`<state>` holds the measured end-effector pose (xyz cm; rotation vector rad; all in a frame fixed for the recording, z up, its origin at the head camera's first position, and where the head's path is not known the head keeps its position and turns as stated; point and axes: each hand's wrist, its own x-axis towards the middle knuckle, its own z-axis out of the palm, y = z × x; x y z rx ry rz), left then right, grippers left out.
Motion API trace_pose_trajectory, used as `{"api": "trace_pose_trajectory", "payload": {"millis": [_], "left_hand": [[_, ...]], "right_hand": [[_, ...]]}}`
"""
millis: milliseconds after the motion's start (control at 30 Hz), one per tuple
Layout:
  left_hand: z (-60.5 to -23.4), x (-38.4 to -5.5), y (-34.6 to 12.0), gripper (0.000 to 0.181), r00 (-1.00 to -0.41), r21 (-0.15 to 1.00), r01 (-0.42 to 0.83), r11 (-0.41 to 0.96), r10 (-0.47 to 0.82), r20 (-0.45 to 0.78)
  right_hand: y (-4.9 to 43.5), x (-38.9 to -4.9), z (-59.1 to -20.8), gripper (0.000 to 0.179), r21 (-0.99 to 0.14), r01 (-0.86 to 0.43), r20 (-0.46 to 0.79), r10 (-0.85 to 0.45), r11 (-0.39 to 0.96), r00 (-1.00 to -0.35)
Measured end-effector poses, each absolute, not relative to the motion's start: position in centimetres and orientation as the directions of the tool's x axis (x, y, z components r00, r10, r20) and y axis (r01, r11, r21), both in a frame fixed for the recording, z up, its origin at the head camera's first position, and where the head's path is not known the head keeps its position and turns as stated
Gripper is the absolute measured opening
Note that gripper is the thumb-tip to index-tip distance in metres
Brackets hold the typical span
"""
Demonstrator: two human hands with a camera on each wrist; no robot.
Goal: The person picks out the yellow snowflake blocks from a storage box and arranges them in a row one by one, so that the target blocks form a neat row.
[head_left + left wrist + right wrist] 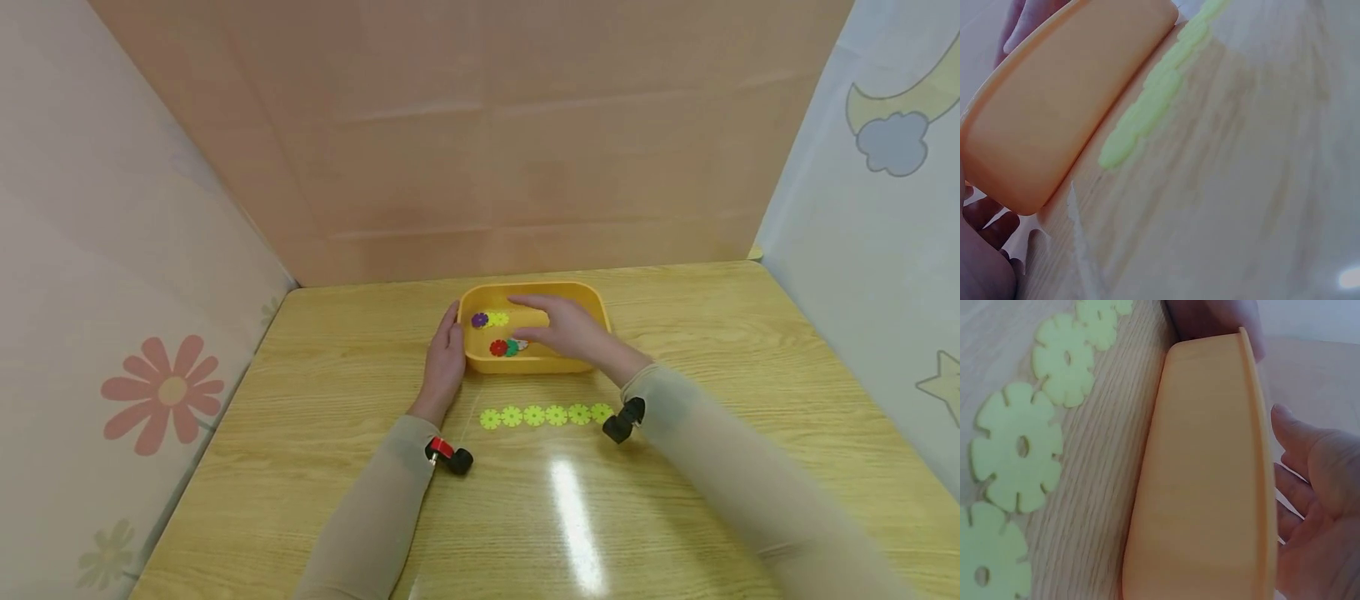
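A yellow plastic tray [536, 365] stands on the table. My left hand [446, 358] rests along the outside of its left end, fingers fairly straight against the wall. Over the tray's inside reaches my right hand [566, 325], thumb and fingers spread apart with nothing seen between them. Inside lie flower-shaped plastic discs: a purple disc [480, 320] beside yellow discs [498, 319] on the left, and a red disc [498, 348], a green disc [512, 347] and a white disc [522, 343] near the front wall. The white one sits close to my right thumb and is partly hidden.
In front of the tray, several yellow-green flower discs [534, 416] lie in a straight row on the wooden table [337, 450]. My right wrist camera [624, 421] overlaps the row's right end. Behind the table rises a plain brownish panel [480, 167], with patterned side walls left and right.
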<state>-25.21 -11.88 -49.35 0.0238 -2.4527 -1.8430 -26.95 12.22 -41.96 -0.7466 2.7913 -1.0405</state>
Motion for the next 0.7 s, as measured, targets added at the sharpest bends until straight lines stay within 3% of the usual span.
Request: {"api": "trace_pose_trajectory", "payload": {"millis": [300,700], "left_hand": [[-49.5,-25.2,-12.1,0.058,-0.997,0.96,0.045,0.278,-0.045,0.06],[-49.6,-25.4,-12.3,0.058,-0.996,0.962,0.06,0.267,-0.043,0.074]], "right_hand": [[10.7,-28.3,-43.0,0.068,-0.656,-0.4,0.031,-0.506,0.64,-0.862],[9.1,-29.9,-44.4,0.063,-0.643,-0.458,0.03,-0.578,0.613,-0.815]]}}
